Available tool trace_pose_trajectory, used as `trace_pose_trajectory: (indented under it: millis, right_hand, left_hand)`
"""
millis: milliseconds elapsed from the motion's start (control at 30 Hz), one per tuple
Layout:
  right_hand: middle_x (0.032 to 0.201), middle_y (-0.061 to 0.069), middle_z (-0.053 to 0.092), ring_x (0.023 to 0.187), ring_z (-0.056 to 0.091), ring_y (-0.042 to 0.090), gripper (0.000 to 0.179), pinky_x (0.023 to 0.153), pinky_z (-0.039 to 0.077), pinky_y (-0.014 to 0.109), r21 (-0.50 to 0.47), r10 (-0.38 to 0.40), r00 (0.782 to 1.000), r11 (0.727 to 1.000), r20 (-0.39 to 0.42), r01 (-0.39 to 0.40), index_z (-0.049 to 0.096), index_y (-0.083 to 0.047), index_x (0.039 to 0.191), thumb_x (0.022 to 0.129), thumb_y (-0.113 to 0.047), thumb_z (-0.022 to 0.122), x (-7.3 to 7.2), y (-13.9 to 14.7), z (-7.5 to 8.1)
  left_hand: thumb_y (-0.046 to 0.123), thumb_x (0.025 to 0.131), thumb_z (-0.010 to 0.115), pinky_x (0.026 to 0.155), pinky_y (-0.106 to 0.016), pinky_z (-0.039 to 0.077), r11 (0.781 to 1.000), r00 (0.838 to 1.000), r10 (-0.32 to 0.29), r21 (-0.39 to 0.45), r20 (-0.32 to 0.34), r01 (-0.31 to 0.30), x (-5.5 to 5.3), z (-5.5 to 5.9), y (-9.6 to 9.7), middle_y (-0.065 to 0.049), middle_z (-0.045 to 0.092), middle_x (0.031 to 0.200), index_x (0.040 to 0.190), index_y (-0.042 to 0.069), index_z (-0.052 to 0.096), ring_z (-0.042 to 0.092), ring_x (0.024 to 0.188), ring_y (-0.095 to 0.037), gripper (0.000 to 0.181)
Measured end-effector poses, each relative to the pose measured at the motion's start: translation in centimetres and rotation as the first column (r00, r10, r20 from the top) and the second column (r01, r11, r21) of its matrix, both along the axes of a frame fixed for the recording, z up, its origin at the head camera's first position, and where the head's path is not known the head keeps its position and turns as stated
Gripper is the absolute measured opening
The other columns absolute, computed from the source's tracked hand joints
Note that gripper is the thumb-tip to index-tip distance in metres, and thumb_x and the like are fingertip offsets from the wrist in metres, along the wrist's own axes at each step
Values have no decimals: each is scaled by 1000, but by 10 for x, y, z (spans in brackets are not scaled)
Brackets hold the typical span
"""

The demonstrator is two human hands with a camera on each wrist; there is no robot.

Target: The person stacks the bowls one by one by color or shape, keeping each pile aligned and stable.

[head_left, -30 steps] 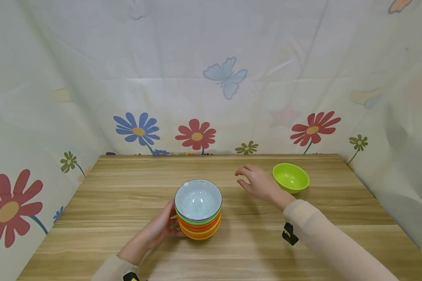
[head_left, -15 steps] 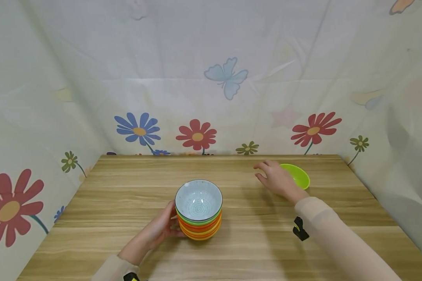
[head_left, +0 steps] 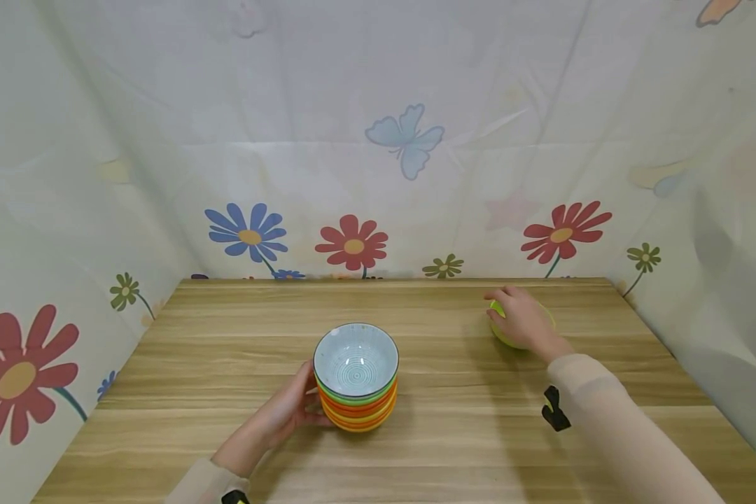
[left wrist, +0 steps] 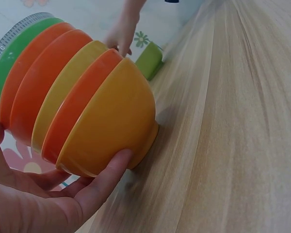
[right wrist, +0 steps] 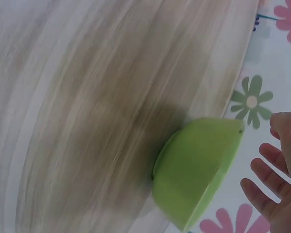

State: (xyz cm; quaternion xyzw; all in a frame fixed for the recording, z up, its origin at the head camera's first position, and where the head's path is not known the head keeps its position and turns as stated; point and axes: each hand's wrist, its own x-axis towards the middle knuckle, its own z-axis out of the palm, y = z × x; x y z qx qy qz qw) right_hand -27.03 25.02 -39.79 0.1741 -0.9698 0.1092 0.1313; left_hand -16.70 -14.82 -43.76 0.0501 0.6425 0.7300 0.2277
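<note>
A stack of several bowls (head_left: 358, 409) stands on the table in the head view. Its top bowl (head_left: 355, 360) is pale blue with a dark rim; green, orange and yellow ones sit below. My left hand (head_left: 286, 409) holds the stack's left side. In the left wrist view its fingers lie against the yellow-orange bottom bowl (left wrist: 111, 116). My right hand (head_left: 524, 320) is above a lime-green bowl (head_left: 507, 339) at the far right, hiding much of it. The right wrist view shows this hand (right wrist: 286, 179) with fingers apart, beside the upright green bowl (right wrist: 194, 165) and not touching it.
The wood-grain table (head_left: 246, 315) runs back to a pale curtain (head_left: 302, 105) printed with flowers and a butterfly. The curtain also stands along the left and right sides. Wood surface lies between the stack and the green bowl.
My right hand has moved right from between the stack and the lime-green bowl until it is over that bowl. The left hand and the stack have stayed in place.
</note>
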Motion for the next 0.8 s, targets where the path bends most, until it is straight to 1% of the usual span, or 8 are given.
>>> trace_pose_trajectory:
  millis: [167,300,400,500,667,800]
  right_hand:
    - [104,23,56,94,55,39,31,84,46,53,13,-49,999,999,-4,49,60,0,112,83,-10,64,2,11,0]
    - [107,25,54,95,55,41,35,83,47,55,25,-120,993,993,18,120,57,1,116,84,-11,63,2,21,0]
    - [110,27,52,95,54,42,37,82,47,56,42,-186,981,982,51,184,54,2,119,85,-13,62,3,27,1]
    - [113,29,49,96,52,44,38,80,47,57,59,-233,970,972,75,229,53,3,120,86,-13,60,3,34,1]
    - [119,33,45,103,48,48,40,83,44,59,62,-284,950,959,128,278,50,4,123,87,-13,58,2,43,-2]
    - [121,34,42,105,46,50,42,85,43,61,58,-319,932,948,173,314,47,5,125,87,-12,58,4,47,-1]
  left_hand:
    - [60,92,31,80,-51,52,1000,1000,1,0,2,-1,0,-1,0,-27,32,138,139,2,28,49,113,-33,74]
    - [61,92,31,80,-50,52,1000,1000,0,2,4,0,-1,-1,0,-27,32,138,139,2,28,49,113,-33,75]
    - [61,92,31,80,-50,52,1000,1000,-2,5,8,2,0,-1,0,-26,33,137,139,2,27,49,112,-32,76]
    - [61,92,31,80,-50,52,1000,1000,-2,6,9,2,0,0,0,-26,34,136,139,2,27,50,111,-30,76]
    - [60,92,32,80,-50,52,1000,1000,-4,10,7,4,0,0,-1,-26,35,136,139,2,28,50,111,-30,75]
    - [60,92,33,80,-51,52,1000,1000,-9,13,3,9,0,0,-1,-26,34,136,139,2,28,50,112,-31,75]
